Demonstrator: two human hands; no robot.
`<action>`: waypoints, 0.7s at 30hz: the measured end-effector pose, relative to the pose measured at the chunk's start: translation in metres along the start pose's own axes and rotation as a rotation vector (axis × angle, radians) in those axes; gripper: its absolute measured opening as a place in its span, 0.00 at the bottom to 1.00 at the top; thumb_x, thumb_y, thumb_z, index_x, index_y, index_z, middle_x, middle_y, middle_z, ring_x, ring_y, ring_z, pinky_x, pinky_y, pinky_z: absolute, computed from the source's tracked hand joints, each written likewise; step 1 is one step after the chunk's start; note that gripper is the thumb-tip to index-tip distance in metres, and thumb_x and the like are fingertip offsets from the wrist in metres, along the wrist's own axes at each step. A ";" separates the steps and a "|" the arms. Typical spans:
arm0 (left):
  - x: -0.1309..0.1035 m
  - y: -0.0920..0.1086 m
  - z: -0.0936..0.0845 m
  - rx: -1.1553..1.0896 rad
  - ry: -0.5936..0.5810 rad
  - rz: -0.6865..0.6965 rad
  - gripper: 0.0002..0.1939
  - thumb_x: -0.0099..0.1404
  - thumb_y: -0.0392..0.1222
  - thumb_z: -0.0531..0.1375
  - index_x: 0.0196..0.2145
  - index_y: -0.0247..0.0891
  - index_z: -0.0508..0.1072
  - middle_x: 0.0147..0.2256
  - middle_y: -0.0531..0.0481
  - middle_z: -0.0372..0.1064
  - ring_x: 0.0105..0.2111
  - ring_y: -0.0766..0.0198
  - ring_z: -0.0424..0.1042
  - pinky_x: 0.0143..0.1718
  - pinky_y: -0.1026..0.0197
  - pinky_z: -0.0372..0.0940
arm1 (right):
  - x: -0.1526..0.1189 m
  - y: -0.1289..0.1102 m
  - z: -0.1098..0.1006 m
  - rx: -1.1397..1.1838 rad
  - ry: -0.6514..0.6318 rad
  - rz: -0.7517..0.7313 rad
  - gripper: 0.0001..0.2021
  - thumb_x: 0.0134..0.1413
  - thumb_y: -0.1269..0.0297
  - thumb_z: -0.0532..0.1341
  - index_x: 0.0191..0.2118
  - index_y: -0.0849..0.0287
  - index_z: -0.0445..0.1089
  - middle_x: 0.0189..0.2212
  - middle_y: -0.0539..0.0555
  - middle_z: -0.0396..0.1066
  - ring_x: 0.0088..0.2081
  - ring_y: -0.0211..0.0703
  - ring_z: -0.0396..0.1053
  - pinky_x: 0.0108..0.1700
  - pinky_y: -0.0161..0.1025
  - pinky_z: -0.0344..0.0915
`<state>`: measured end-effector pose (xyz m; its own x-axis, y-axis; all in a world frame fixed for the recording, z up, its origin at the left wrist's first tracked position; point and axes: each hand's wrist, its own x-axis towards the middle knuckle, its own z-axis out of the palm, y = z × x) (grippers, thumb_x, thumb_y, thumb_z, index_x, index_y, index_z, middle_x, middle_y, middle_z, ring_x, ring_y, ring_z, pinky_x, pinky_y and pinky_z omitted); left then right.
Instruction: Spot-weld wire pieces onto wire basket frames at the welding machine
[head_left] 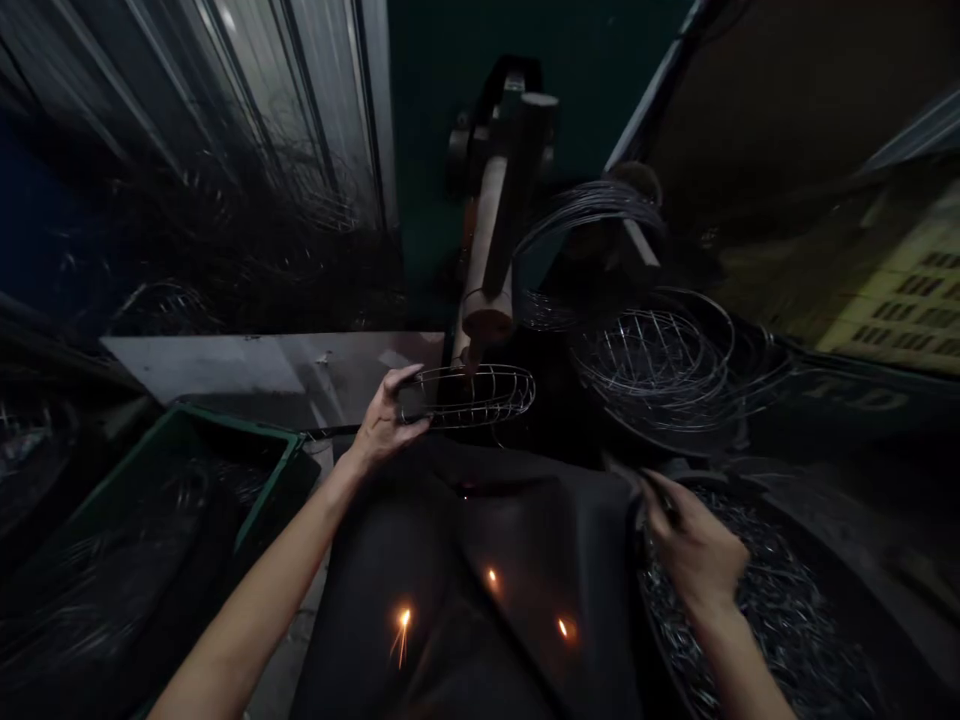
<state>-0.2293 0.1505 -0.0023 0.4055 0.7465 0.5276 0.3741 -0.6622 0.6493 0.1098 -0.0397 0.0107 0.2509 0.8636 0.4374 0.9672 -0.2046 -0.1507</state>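
My left hand (388, 422) grips the left end of a small oval wire basket (480, 396), thumb below and fingers above. The basket is under the tip of a spot-welding machine (487, 290) and partly around its lower electrode. My right hand (694, 545), blurred, is closed on a dark tool (660, 497), perhaps pliers, at the edge of a round tub (862, 610) full of small metal pieces. Orange sparks (405, 618) glow over the dark cloth (525, 560) on my lap.
Wire rings and baskets (660, 360) are heaped at the right behind the tub. A wire coil (600, 205) hangs beside the machine. At the left stands a green crate (281, 440) before a pale board (277, 375). A yellow crate (907, 300) is at the far right.
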 end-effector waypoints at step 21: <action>-0.034 0.018 -0.011 -0.110 -0.135 -0.218 0.29 0.53 0.39 0.64 0.52 0.39 0.62 0.47 0.45 0.65 0.47 0.57 0.67 0.50 0.52 0.64 | -0.096 0.100 0.046 -0.223 -0.674 0.718 0.10 0.50 0.65 0.56 0.34 0.63 0.71 0.30 0.67 0.73 0.31 0.56 0.72 0.28 0.44 0.63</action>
<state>-0.2448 0.1139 -0.0022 0.4361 0.8498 0.2960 0.3752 -0.4707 0.7986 0.1808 -0.1220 -0.0868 0.7682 0.5683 -0.2947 0.5991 -0.8005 0.0181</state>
